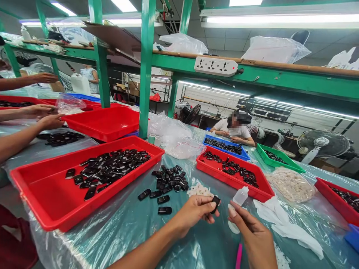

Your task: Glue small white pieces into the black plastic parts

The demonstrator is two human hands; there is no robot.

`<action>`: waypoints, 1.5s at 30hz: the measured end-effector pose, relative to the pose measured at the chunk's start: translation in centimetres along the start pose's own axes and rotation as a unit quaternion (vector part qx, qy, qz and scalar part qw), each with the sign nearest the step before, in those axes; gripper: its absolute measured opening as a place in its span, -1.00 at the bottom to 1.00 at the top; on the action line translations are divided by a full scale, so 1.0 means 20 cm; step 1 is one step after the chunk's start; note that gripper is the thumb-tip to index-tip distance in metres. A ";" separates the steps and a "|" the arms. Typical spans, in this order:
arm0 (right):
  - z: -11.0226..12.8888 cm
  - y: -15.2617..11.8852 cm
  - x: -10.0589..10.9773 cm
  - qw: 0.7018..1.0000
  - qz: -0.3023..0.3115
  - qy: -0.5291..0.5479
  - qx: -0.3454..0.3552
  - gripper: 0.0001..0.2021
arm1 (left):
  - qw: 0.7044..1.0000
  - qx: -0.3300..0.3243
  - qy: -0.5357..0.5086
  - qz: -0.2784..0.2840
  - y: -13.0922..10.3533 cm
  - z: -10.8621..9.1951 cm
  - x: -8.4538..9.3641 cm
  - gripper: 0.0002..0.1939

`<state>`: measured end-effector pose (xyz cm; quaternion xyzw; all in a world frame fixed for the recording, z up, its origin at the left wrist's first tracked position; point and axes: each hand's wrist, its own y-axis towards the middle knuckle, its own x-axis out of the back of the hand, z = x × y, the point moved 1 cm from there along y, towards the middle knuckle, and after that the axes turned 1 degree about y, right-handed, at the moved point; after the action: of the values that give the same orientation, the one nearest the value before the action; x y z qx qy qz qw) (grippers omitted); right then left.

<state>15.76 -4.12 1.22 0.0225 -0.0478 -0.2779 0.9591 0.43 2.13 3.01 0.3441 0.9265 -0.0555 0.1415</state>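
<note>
Pinched between the fingers of my left hand (198, 211) is a small black plastic part (215, 204). My right hand (249, 229) is just to its right, thumb and fingertips pressed together; whatever they hold is too small to name. A clear plastic bottle (240, 195) lies beyond the right fingertips. Small white pieces (199, 189) are heaped behind my left hand. Left of them is a pile of glossy black parts (172, 178), with a few set apart in front. A pink stick-like tool (238, 256) lies between my forearms.
A large red tray (42, 209) of black parts stands left, a smaller red tray (263, 190) ahead. White cloth (297, 231) and a bag of white pieces (293, 185) lie right. A green shelf frame (146, 74) rises ahead. Other people's hands (46, 116) work at far left.
</note>
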 end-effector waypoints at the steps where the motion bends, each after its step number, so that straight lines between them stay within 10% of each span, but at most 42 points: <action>1: 0.01 -0.02 0.00 1.000 -0.015 0.018 -0.004 -0.52 | 1.000 0.007 0.007 0.015 0.00 0.01 -0.01 -0.55; 8: 0.06 -0.09 -0.07 0.991 -0.049 0.062 0.107 -0.77 | 0.994 -0.003 0.073 0.079 -0.01 0.04 -0.04 -0.52; 37: -0.03 -0.12 -0.05 0.919 -0.023 -0.150 0.363 -0.74 | 0.989 -0.066 0.086 0.101 -0.06 -0.01 -0.06 -0.51; 45: 0.10 -0.01 0.30 0.889 -0.082 -0.308 0.328 -0.75 | 0.998 -0.018 0.058 -0.003 -0.01 0.03 -0.05 -0.55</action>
<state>20.49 -7.46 3.57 0.2528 -0.4277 -0.3166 0.8080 1.19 1.28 2.73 0.3410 0.9352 -0.0188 0.0936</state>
